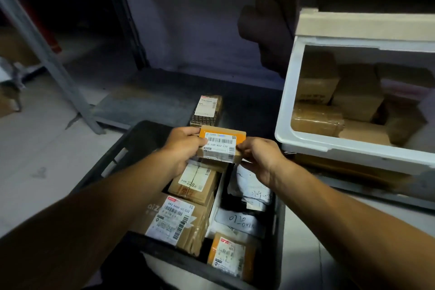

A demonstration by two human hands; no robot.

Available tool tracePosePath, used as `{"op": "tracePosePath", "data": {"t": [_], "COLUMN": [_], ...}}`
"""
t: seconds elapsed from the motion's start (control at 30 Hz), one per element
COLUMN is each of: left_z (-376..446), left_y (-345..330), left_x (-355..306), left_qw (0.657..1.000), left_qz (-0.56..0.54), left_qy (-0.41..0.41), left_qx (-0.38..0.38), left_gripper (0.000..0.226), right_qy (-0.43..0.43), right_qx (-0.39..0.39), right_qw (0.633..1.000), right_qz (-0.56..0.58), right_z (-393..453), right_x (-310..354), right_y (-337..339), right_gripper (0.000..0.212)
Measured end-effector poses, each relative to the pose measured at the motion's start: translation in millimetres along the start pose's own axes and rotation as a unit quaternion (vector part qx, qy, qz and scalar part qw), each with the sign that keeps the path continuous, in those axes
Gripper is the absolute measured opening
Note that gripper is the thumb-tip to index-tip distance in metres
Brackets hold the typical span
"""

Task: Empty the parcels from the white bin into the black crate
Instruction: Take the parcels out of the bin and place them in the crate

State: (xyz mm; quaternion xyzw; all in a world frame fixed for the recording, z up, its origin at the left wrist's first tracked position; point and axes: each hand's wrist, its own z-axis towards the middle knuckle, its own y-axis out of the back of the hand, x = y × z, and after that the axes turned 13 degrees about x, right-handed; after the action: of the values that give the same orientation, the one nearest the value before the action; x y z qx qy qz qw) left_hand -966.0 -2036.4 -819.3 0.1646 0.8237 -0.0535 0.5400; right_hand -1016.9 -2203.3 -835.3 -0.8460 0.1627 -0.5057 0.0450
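The left hand (182,146) and the right hand (257,156) hold together one small orange parcel (221,141) with a white barcode label. The left fingers are curled around its left end, and the right fingertips pinch its right lower corner. The parcel hangs above the far part of the black crate (131,146), not yet resting on anything that I can see.

Just under the fingers lies a brown box with a white label (196,182), and nearer to the person a larger carton with barcode stickers (174,220). To the right of these lie grey mailing bags with handwritten numbers (244,216), and another orange parcel (231,258) lies at the near edge. Beyond the fingers a dark patterned box (208,109) sits at the far rim of the crate.

The risk, in my judgement, is the uneven pile below. If the fingers let go too high, the parcel can land on an edge of the brown box and slide, or tip toward the far rim. The right pinch is only at a corner, so the parcel may also rotate if the left hand releases first.

The white bin (289,110), to the right of the hands, holds several brown cartons (357,92), so the task is not finished
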Motion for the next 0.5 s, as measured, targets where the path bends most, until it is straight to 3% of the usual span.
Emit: {"op": "tracePosePath", "data": {"t": [0.2,0.5], "left_z": [49.7,95.9], "left_y": [7.6,11.0], "left_x": [24.2,44.6], "left_qw": [0.999,0.994], "left_qz": [0.025,0.098], "left_qy": [0.015,0.022], "left_qx": [-0.04,-0.036], "left_gripper": [0.026,0.02], "right_qy": [-0.029,-0.058], "right_qx": [-0.011,-0.034], "right_qw": [0.999,0.997], "right_qz": [0.029,0.04], "right_z": [38.4,88.5], "right_x": [-13.8,-28.7], "right_y": [-8.2,-8.4], "right_gripper": [0.014,0.017]}}
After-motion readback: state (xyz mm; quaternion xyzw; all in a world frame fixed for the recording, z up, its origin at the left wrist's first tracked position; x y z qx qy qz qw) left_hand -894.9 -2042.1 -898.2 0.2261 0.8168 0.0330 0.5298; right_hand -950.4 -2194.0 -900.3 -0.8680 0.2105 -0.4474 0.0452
